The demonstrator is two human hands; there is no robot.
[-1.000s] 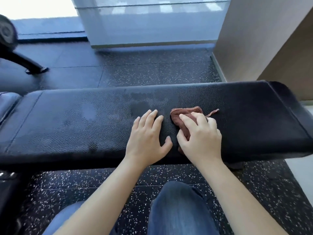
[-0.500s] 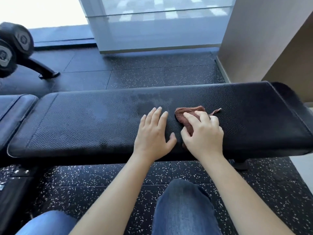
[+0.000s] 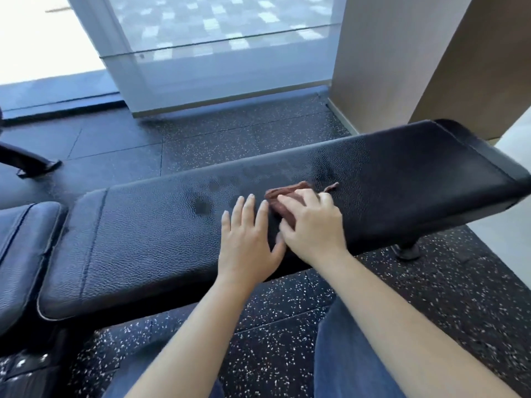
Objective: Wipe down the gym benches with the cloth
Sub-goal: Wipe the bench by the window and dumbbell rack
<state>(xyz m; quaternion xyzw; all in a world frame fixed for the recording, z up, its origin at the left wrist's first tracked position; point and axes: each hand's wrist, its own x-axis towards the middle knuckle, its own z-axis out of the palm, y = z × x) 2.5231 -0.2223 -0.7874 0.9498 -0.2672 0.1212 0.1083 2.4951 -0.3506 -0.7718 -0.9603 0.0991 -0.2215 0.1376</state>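
A long black padded gym bench [image 3: 402, 173] runs across the view, with damp patches near its middle. A small brown cloth [image 3: 283, 193] lies bunched on the pad. My right hand [image 3: 313, 225] lies on top of the cloth with fingers bent over it, pressing it to the pad; most of the cloth is hidden under the hand. My left hand [image 3: 248, 239] rests flat on the pad right beside it, fingers straight and spread, thumb touching the right hand.
A second black pad [image 3: 20, 248] adjoins the bench at the left. A black machine leg [image 3: 34, 165] stands on the speckled rubber floor at far left. A glass panel [image 3: 218, 61] and a beige wall [image 3: 382, 67] stand behind the bench. My knees in jeans [image 3: 344, 354] are below.
The view has tilted and shifted, so the bench now slants up to the right. Both hands stay together on the pad, the right one still on the cloth.
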